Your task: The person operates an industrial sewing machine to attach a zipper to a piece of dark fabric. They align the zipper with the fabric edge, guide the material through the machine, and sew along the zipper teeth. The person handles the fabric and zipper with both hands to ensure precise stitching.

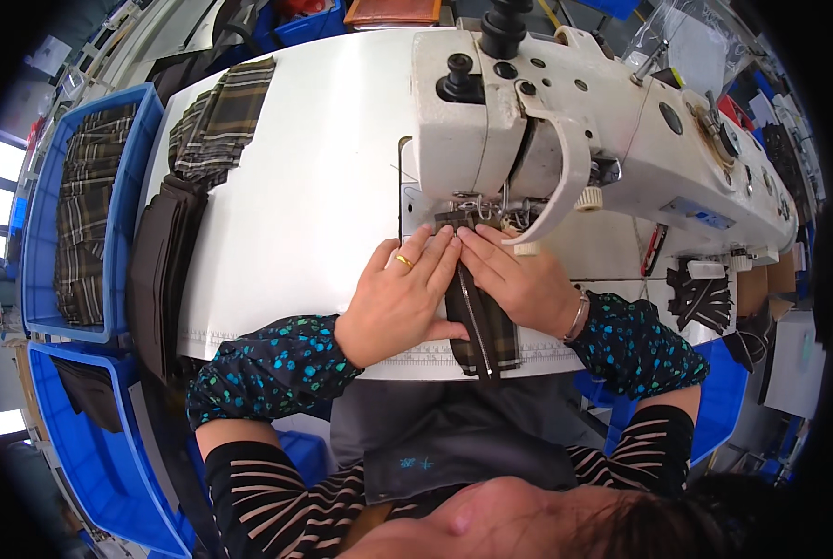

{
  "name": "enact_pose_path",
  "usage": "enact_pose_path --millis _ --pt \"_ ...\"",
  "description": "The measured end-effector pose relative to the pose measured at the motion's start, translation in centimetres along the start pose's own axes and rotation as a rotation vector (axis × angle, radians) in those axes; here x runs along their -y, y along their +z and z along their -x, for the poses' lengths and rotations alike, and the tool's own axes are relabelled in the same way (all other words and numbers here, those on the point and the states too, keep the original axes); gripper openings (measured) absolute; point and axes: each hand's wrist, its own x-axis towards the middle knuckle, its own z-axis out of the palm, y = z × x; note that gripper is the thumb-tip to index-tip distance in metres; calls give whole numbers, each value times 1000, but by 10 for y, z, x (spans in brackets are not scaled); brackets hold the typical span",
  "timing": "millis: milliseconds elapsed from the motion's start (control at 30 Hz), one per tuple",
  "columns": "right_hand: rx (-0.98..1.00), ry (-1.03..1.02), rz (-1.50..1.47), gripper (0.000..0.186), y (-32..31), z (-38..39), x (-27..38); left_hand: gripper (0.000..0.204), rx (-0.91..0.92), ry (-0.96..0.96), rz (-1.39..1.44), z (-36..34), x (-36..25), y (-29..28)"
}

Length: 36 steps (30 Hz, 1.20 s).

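A white sewing machine [463, 140] stands at the right of the white worktable [305, 158]. Under its presser foot [472, 205] lies a plaid fabric piece [502, 345] with a dark zipper [475, 335] running lengthwise toward the table's front edge. My left hand [398, 298] rests on the fabric left of the zipper, fingers stretched flat, fingertips just in front of the foot. My right hand [528, 289] lies at the zipper's right side, its fingers also extended flat, with the tips beside those of my left hand and partly below the machine's white guard.
Plaid pieces [221, 112] and dark fabric stacks [165, 279] line the table's left. A blue bin [128, 205] of plaid pieces stands outside, above another bin [146, 503]. Scraps [691, 298] and a red-handled tool [654, 252] lie at the right; the machine overhangs the right side.
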Motion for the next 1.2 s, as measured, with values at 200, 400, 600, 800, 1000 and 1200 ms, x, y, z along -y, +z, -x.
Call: enact_pose_path --millis 200,400,600,800,1000,1200 --pt "105 106 -42 57 -1 -3 3 107 5 -34 -3 0 0 0" --pt "114 135 -72 64 -5 -9 4 107 33 -57 1 -1 1 -3" --pt "168 148 -76 67 -4 -7 4 106 12 -54 -13 -1 1 -2" --pt "187 148 -86 67 -5 -7 3 106 17 -56 -23 -1 1 -2" --pt "193 171 1 67 -7 0 9 105 24 -23 46 -7 5 -3" --pt "162 171 58 67 -6 5 6 99 -6 -3 59 -12 7 0"
